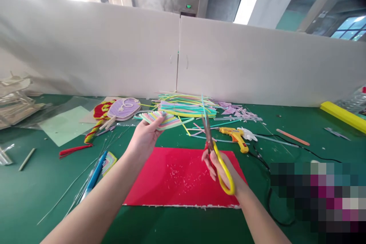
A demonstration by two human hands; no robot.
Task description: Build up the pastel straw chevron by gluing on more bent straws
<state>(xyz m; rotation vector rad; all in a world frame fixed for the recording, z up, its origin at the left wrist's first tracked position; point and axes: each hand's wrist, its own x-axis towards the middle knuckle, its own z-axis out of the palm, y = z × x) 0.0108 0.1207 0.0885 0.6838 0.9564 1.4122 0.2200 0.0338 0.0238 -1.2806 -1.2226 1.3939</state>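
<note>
My left hand (151,126) is closed on a fan-shaped piece of pastel strips (168,121) laid side by side, thumb on top, raised above the table. My right hand (219,167) grips yellow-handled scissors (224,173), their blades pointing up and away from me. A thin light-blue strip (204,105) stands up along the blades; whether the blades or my fingers hold it, I cannot tell. Below my hands lies a red board (183,179) sprinkled with small white scraps. Behind them is a pile of long pastel strips (185,107).
A yellow glue gun (234,135) with a black cord lies right of the scissors. Left are a purple round ornament (124,108), a red tassel (74,151), a pale green sheet (64,124) and a blue tool (96,171). White panels (257,61) stand behind the green table (166,225).
</note>
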